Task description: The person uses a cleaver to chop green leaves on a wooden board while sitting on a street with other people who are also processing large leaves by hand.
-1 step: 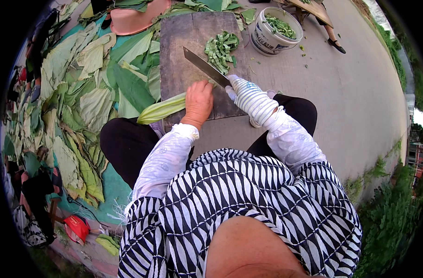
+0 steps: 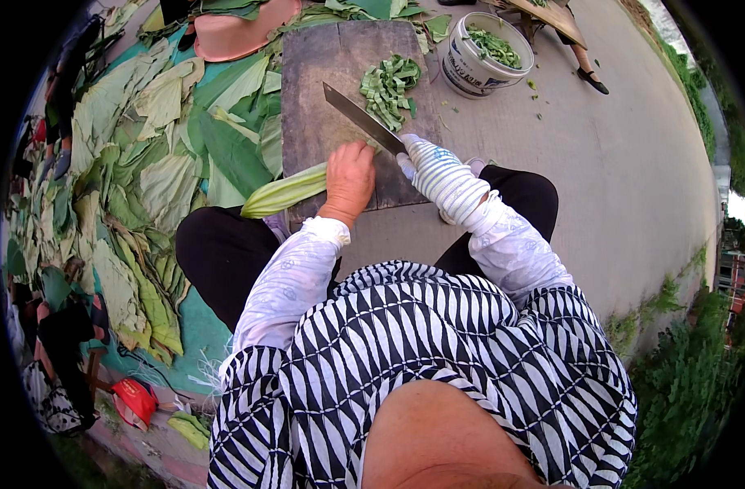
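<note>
roll [image 2: 284, 192]: rolled leaf by the look, lay across board [image 2: 315, 73], tail overhanging its left edge. Likely light, soft, springy, bruised easily; slick if damp. Best grip: firm press near the knife-side end.
left hand [image 2: 350, 181]: bare, fingers together, clamped on roll.
right hand [image 2: 431, 167]: gloved, fingers wrapped round knife [image 2: 363, 118].
strips [image 2: 389, 85]: heaped on board; like hands, roll, knife, no visible shift since earlier frame.

Knife [image 2: 363, 118]: handle hidden by right hand [image 2: 421, 160]. Leaf bundle [image 2: 284, 192]: partly behind left hand [image 2: 350, 178].
</note>
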The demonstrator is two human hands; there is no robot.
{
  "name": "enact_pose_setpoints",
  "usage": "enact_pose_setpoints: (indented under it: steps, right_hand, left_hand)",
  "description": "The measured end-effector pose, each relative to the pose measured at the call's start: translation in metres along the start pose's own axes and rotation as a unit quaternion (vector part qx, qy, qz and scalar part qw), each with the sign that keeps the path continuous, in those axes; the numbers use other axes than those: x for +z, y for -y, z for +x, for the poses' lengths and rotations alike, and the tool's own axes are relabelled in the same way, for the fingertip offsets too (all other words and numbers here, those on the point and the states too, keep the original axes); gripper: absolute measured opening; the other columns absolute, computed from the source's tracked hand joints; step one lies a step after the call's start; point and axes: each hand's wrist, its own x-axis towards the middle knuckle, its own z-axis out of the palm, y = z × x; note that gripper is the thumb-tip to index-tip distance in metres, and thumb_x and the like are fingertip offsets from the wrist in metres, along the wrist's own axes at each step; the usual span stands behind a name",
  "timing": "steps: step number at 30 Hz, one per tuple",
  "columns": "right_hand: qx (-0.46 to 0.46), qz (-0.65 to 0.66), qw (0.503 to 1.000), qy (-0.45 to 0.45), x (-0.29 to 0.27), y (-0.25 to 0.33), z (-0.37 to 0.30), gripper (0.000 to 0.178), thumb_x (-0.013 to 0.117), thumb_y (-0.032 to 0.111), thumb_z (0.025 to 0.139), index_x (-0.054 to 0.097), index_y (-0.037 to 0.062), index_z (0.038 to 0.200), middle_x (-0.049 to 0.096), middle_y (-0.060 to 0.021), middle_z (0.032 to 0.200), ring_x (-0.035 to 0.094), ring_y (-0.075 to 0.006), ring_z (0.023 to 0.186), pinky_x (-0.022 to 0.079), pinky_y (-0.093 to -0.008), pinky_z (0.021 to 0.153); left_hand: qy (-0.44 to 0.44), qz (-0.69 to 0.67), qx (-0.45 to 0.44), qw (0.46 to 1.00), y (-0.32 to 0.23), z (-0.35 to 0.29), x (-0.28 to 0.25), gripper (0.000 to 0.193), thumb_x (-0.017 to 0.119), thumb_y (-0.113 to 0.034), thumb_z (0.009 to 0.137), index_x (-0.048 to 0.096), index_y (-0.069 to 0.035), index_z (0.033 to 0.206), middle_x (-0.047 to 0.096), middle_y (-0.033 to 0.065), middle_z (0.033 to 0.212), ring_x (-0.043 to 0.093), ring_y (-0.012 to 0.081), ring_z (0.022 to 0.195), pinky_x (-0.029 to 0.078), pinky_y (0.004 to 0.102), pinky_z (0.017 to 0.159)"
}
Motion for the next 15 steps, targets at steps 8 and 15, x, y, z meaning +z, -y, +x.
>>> enact_pose_setpoints:
  steps: [8,15]
  right_hand:
    - [-0.046,0.021,0.999,-0.001,0.01,-0.006,-0.046,0.044,0.057,0.013,0.084,0.043,0.0008,0.124,0.058,-0.0235,0.098,0.058,-0.0385,0.09,0.047,-0.042,0.076]
    - [-0.033,0.017,0.999,0.014,0.004,-0.017,-0.08,0.047,0.054,0.014,0.088,0.038,-0.0003,0.129,0.058,-0.0241,0.098,0.059,-0.037,0.09,0.047,-0.0414,0.075]
  left_hand:
    - [0.005,0.014,0.011,1.0,0.002,-0.001,0.002,0.022,0.06,-0.003,0.068,0.061,-0.005,0.089,0.059,0.0088,0.096,0.054,0.0296,0.084,0.044,0.0401,0.072]
    - [0.002,0.009,0.011,1.0,-0.001,0.001,-0.001,0.021,0.06,-0.004,0.068,0.061,-0.005,0.088,0.058,0.0085,0.093,0.054,0.0292,0.084,0.043,0.0401,0.072]
